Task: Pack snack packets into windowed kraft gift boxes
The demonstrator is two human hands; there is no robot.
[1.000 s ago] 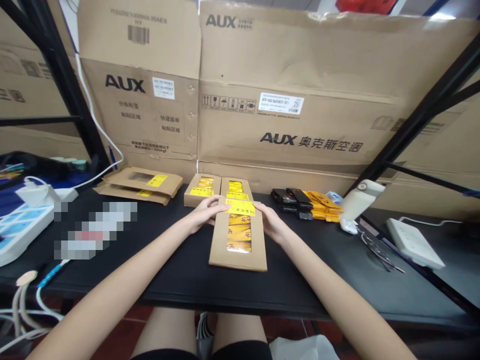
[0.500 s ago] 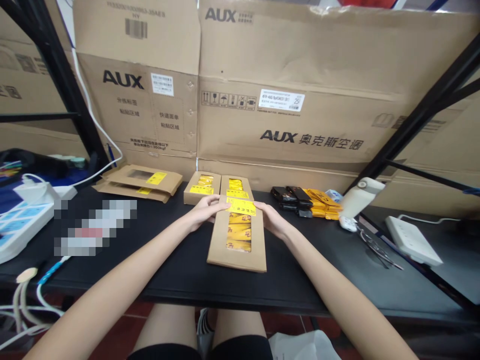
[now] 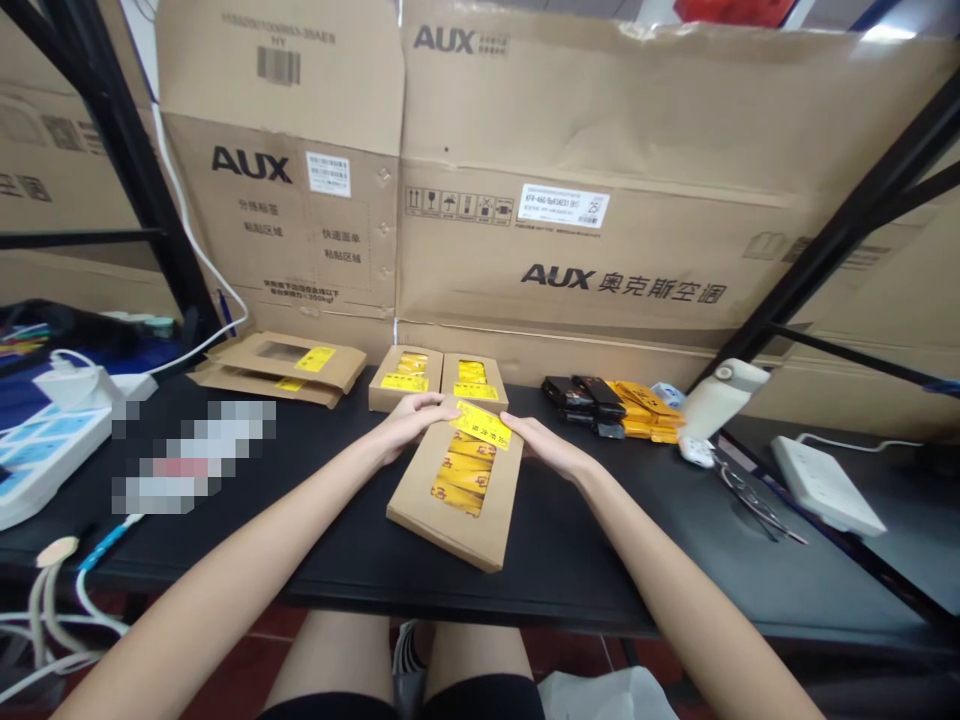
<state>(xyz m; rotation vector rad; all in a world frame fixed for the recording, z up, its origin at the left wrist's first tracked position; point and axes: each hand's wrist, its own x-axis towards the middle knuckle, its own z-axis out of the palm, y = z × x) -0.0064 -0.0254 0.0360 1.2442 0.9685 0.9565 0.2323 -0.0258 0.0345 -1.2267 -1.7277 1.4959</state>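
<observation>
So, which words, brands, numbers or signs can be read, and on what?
"AUX": left panel
"分拣标签 粘贴区域": left panel
"快递面单 粘贴区域": left panel
"HY": left panel
"300kgf": left panel
"AUX": right panel, top
"AUX 奥克斯空调": right panel, lower
"KFR-46G", "25": white label
Up arrows, umbrella (signs): right panel
Too small or blurred: yellow sticker on held box, orange packets inside, other fine print.

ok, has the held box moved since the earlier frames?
Yes: judged against the black table, the held box has turned, its near end swinging left and its near right corner now closer to the table's front edge.
</observation>
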